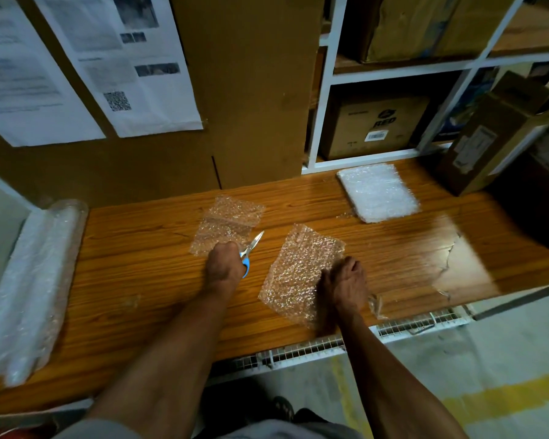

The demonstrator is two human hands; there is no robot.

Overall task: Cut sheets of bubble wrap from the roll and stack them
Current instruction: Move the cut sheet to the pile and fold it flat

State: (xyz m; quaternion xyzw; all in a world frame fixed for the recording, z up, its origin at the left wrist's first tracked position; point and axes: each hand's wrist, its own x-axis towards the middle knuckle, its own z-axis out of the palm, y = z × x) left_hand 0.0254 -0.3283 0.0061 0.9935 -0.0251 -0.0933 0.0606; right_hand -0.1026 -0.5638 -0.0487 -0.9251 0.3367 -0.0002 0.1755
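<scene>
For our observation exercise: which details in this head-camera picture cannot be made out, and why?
- Printed white paper notices, head view: text blurred.
- Blue-handled steel scissors: handle loops hidden by the left hand.
- Right hand: fingertips hidden behind its own knuckles.
- Clear bubble-wrap roll: near end blurred at the left edge.

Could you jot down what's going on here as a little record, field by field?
left hand: grips scissors
right hand: curled on near sheet
far sheet: flat, just beyond the scissors
stack: back right of table
roll: table's left end
stage: two loose sheets not yet on the stack
</scene>
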